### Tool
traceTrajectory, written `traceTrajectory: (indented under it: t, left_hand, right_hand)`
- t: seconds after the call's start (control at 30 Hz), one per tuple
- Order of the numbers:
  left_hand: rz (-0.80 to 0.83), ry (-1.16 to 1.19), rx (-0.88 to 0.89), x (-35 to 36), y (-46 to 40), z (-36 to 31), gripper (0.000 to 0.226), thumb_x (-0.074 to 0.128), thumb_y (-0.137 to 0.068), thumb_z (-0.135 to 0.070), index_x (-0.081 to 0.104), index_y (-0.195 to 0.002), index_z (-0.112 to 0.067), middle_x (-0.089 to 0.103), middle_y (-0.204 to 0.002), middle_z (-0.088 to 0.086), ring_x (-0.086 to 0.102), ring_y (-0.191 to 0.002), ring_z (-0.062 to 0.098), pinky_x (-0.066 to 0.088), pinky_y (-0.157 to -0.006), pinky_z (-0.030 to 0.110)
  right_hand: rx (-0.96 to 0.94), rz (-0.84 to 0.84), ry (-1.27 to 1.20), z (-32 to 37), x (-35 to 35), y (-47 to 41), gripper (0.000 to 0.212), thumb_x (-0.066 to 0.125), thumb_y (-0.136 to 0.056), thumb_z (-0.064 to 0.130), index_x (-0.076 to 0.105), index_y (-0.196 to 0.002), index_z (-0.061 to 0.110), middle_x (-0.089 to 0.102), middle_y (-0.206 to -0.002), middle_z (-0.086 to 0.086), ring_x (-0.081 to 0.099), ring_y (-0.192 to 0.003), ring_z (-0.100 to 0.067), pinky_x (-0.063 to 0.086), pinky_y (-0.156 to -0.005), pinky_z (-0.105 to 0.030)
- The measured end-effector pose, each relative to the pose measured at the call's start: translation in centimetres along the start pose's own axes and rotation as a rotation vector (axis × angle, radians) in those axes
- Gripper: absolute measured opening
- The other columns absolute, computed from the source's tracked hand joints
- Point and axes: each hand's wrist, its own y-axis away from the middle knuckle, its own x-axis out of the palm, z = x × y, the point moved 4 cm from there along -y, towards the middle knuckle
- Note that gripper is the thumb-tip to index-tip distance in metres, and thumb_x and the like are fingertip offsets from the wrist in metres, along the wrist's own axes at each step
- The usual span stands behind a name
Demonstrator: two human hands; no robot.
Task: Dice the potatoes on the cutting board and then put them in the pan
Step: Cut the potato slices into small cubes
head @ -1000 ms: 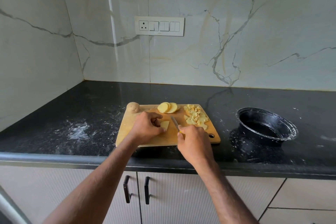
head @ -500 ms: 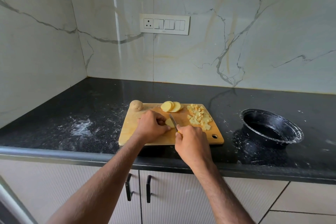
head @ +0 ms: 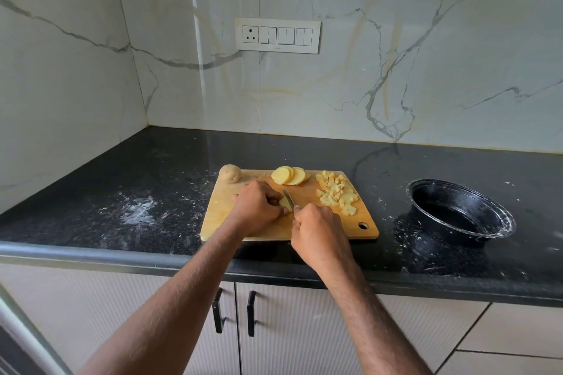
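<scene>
Head view, and the left hand has closed in over the slice since a second ago: back then a pale square of it showed between the hands, now only a sliver peeks out past the curled fingers pinning it to the board. The knife has shifted too, its blade now laid right against that sliver. The right hand is wrapped round the handle, fist tight, with the blade poking out the top. The stack, the dice and the pan sit where they were.

The blade's long axis runs away from the person and a touch left, tip toward the wall. The board lies with its long side across the counter, hanging hole at the near right corner.

A whole potato sits at the board's far left corner. A fanned stack of round slices lies at the far middle. The diced pile is spread along the right side. The black pan stands to the right, well apart from the board.

Black speckled counter, dusted white in patches. Marble-look walls meet in a corner, with a switch plate above, and pale cupboard doors with black handles below.
</scene>
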Motion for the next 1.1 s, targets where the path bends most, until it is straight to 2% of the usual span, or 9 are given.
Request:
traceTrajectory:
  t: [0.2, 0.33, 0.4, 0.47, 0.57, 0.63, 0.7, 0.9, 1.1]
  left_hand:
    - [0.013, -0.022, 0.001, 0.1, 0.0, 0.2, 0.015, 0.079, -0.079, -0.027, 0.074, -0.067, -0.018, 0.065, -0.076, -0.008, 0.056, -0.077, 0.011, 0.052, -0.084, 0.050]
    - [0.007, -0.029, -0.028, 0.3, -0.1, 0.2, 0.022, 0.079, -0.079, -0.026, 0.067, -0.063, -0.017, 0.070, -0.077, -0.003, 0.059, -0.078, 0.014, 0.052, -0.086, 0.049]
    - [0.007, -0.017, -0.044, 0.2, -0.1, 0.1, 0.007, 0.080, -0.079, -0.027, 0.073, -0.078, -0.028, 0.071, -0.086, -0.006, 0.061, -0.087, 0.015, 0.051, -0.092, 0.047]
    - [0.002, -0.005, -0.057, 0.2, 0.0, 0.1, 0.013, 0.082, -0.079, -0.028, 0.079, -0.091, -0.027, 0.070, -0.088, -0.011, 0.062, -0.090, 0.014, 0.050, -0.094, 0.047]
    - [0.019, -0.011, -0.060, 0.1, 0.1, -0.2, 0.012, 0.081, -0.080, -0.028, 0.070, -0.081, -0.031, 0.074, -0.089, -0.004, 0.063, -0.085, 0.013, 0.052, -0.093, 0.046]
    - [0.022, -0.008, -0.062, 0.1, 0.2, -0.3, 0.014, 0.081, -0.080, -0.028, 0.067, -0.079, -0.030, 0.074, -0.088, -0.002, 0.064, -0.083, 0.013, 0.053, -0.091, 0.045]
    - [0.017, -0.003, -0.067, 0.1, 0.3, -0.2, 0.012, 0.081, -0.079, -0.030, 0.072, -0.075, -0.023, 0.074, -0.082, -0.004, 0.064, -0.080, 0.013, 0.054, -0.088, 0.047]
    - [0.026, 0.021, -0.058, -0.3, 0.6, -0.4, 0.013, 0.083, -0.080, -0.030, 0.080, -0.087, -0.019, 0.074, -0.080, -0.008, 0.066, -0.078, 0.011, 0.058, -0.083, 0.042]
    - [0.007, 0.048, -0.037, -0.5, 0.8, -0.4, 0.013, 0.083, -0.080, -0.026, 0.080, -0.091, -0.020, 0.072, -0.081, -0.011, 0.066, -0.075, 0.009, 0.055, -0.067, 0.021]
  right_hand:
    - [0.003, 0.069, 0.017, 0.5, -0.2, -0.9, 0.009, 0.059, -0.098, 0.020, 0.066, -0.099, 0.014, 0.061, -0.085, 0.001, 0.055, -0.070, -0.014, 0.039, -0.052, -0.025]
    - [-0.010, 0.072, -0.002, 0.2, -0.4, -0.3, 0.011, 0.060, -0.098, 0.019, 0.069, -0.102, 0.014, 0.065, -0.087, 0.000, 0.059, -0.072, -0.014, 0.046, -0.055, -0.027]
    - [-0.037, 0.067, 0.000, 0.0, -0.5, 0.4, 0.015, 0.058, -0.098, 0.018, 0.072, -0.105, 0.014, 0.067, -0.086, 0.000, 0.060, -0.070, -0.015, 0.049, -0.055, -0.027]
    - [-0.054, 0.055, -0.018, -0.3, -0.7, 1.3, 0.019, 0.058, -0.099, 0.018, 0.072, -0.110, 0.013, 0.071, -0.091, -0.001, 0.066, -0.076, -0.017, 0.058, -0.064, -0.032]
    - [-0.051, 0.050, -0.046, -0.9, -1.2, 2.3, 0.023, 0.057, -0.100, 0.021, 0.071, -0.115, 0.012, 0.073, -0.093, -0.001, 0.067, -0.079, -0.016, 0.060, -0.068, -0.031]
    - [-0.034, 0.043, -0.057, -1.3, -1.7, 2.5, 0.024, 0.057, -0.100, 0.024, 0.072, -0.116, 0.014, 0.072, -0.089, 0.001, 0.063, -0.073, -0.012, 0.055, -0.061, -0.021]
    - [-0.024, 0.022, -0.074, -1.5, -2.4, 2.7, 0.023, 0.060, -0.099, 0.026, 0.074, -0.115, 0.018, 0.071, -0.085, 0.003, 0.054, -0.064, -0.006, 0.036, -0.050, -0.008]
    - [-0.013, -0.052, -0.120, -1.3, -4.1, 2.6, 0.025, 0.064, -0.096, 0.023, 0.074, -0.118, 0.017, 0.076, -0.095, 0.001, 0.041, -0.049, -0.001, 0.026, -0.042, -0.009]
    - [0.008, -0.045, -0.092, -0.7, -2.9, 1.9, 0.025, 0.063, -0.096, 0.025, 0.074, -0.117, 0.017, 0.074, -0.113, 0.003, 0.067, -0.076, -0.012, 0.046, -0.059, -0.013]
